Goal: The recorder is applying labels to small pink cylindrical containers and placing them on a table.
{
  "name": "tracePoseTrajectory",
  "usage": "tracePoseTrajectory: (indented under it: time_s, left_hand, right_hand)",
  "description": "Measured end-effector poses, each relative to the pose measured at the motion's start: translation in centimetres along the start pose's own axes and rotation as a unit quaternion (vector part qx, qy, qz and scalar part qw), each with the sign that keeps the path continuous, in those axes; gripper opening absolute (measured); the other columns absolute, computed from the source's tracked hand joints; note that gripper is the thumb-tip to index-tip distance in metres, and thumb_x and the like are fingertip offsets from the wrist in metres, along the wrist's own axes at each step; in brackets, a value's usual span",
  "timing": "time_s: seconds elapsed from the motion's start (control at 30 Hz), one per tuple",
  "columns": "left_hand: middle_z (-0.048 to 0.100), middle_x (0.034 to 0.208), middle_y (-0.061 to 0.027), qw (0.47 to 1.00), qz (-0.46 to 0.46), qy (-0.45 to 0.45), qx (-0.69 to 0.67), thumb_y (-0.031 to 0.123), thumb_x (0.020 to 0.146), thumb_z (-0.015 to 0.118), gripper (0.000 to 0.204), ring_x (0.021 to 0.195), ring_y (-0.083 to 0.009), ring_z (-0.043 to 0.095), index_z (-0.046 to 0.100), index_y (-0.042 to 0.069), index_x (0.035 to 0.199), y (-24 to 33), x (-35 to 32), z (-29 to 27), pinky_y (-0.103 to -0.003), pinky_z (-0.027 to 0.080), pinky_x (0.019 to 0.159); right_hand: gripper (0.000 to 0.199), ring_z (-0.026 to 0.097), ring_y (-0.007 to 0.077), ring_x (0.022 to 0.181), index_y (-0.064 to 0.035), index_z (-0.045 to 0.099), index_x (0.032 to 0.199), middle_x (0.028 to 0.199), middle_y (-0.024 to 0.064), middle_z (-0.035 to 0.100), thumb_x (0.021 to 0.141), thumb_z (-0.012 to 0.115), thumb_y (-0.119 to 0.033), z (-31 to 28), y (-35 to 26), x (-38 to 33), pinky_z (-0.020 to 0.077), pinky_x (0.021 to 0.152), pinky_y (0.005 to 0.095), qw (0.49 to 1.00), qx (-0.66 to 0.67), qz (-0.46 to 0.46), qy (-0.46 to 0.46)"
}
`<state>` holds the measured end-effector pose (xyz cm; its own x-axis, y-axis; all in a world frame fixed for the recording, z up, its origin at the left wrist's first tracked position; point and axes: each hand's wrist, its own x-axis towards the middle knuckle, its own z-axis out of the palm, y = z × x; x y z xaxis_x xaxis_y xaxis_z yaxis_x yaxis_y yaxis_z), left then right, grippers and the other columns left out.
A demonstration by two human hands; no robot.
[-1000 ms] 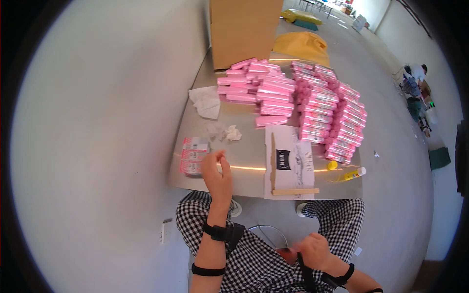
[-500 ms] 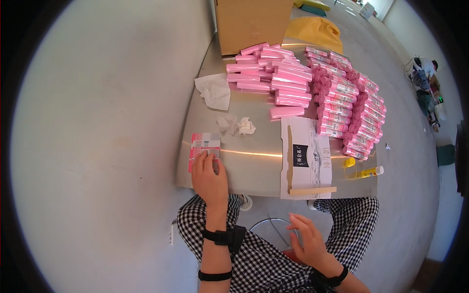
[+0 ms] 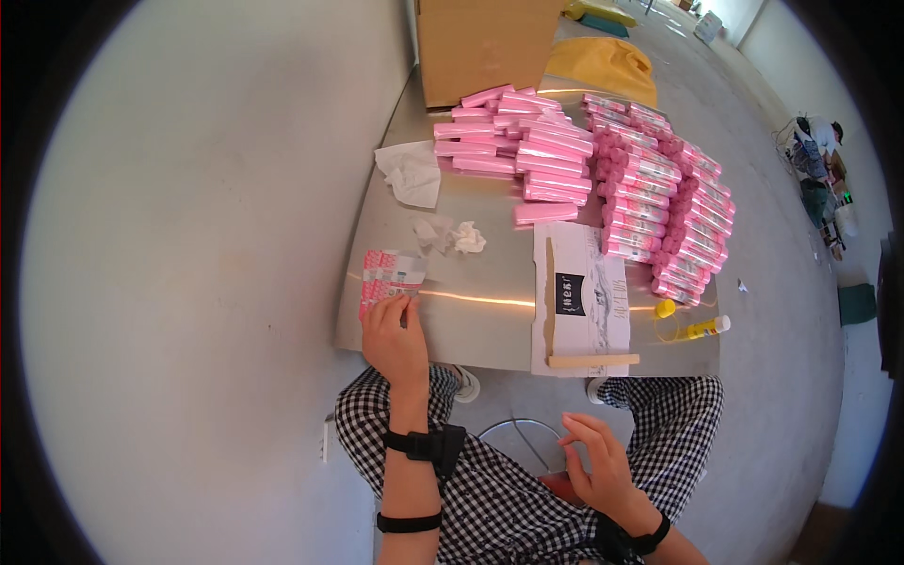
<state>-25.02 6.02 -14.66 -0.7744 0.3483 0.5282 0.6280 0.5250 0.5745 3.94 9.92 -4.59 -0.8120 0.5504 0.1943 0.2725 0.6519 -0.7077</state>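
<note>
At the table's near left corner lie pink-and-white printed labels [image 3: 394, 268], overlapping one another. My left hand [image 3: 395, 339] is on their near edge, thumb and fingertips pinched together at a label; the exact grip is partly hidden by the fingers. My right hand [image 3: 601, 466] hovers above my lap, fingers loosely bent and apart from the thumb, with nothing in it. Right of centre, a flattened white carton piece [image 3: 589, 320] lies on the table, with a thin wooden strip [image 3: 593, 361] across its near end.
Plain pink rolls [image 3: 556, 151] are heaped at the back. Labelled pink rolls [image 3: 640, 207] are stacked to their right. A cardboard box [image 3: 485, 47] stands behind. Crumpled tissue [image 3: 468, 237] and a white sheet [image 3: 410, 172] lie left. A glue stick [image 3: 708, 328] and its yellow cap [image 3: 665, 309] are at right.
My left hand has drawn its fingertips together at the labels, and the labels have shifted and spread slightly. My right hand stays over my lap. The whole view has shifted a little.
</note>
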Motion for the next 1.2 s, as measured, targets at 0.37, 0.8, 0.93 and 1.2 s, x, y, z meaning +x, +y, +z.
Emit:
tracePoseTrajectory:
  time_s: [0.37,0.8,0.93,1.2]
  left_hand:
    - [0.065,0.092,-0.0061,0.99,0.13,0.032,-0.05,0.008,0.074,0.066,0.013,0.082,-0.0243,0.06,0.066,0.004,0.086,5.0,0.1,-2.0,-0.035,0.049,0.075]
    - [0.059,0.118,-0.0077,0.847,0.334,-0.198,-0.364,0.021,0.065,0.079,0.055,0.108,-0.0263,0.057,0.056,0.009,0.114,18.9,-8.0,-5.3,-0.039,0.042,0.09]
    - [0.061,0.115,-0.0089,0.841,0.288,-0.231,-0.396,0.014,0.065,0.076,0.046,0.11,-0.03,0.057,0.058,0.007,0.107,19.8,-9.8,-4.2,-0.04,0.044,0.087]
    - [0.067,0.101,-0.0042,0.82,0.35,-0.217,-0.396,0.013,0.068,0.073,0.03,0.093,-0.0255,0.064,0.056,0.013,0.092,18.7,-11.4,-4.3,-0.038,0.048,0.079]
  right_hand:
    - [0.038,0.063,0.0221,0.076,0.0011,0.056,0.113,0.115,0.0194,0.056,0.076,0.059,0.008,-1.4,-0.3,-0.6,0.0526,0.066,0.0304,0.997,-0.008,-0.014,0.081]
    - [0.036,0.063,0.0255,0.09,-0.0022,0.061,0.094,0.105,0.0158,0.064,0.063,0.059,0.016,-8.4,3.7,-3.8,0.0509,0.078,0.0318,0.964,0.006,-0.002,0.266]
    - [0.035,0.061,0.0258,0.097,-0.003,0.057,0.092,0.109,0.0182,0.062,0.064,0.054,0.017,-8.0,4.2,-5.1,0.0489,0.082,0.0334,0.951,0.148,0.008,0.272]
    - [0.035,0.059,0.0293,0.1,-0.006,0.06,0.095,0.112,0.0139,0.06,0.064,0.073,0.005,-8.0,5.7,-5.5,0.0484,0.083,0.0352,0.961,0.042,0.075,0.262]
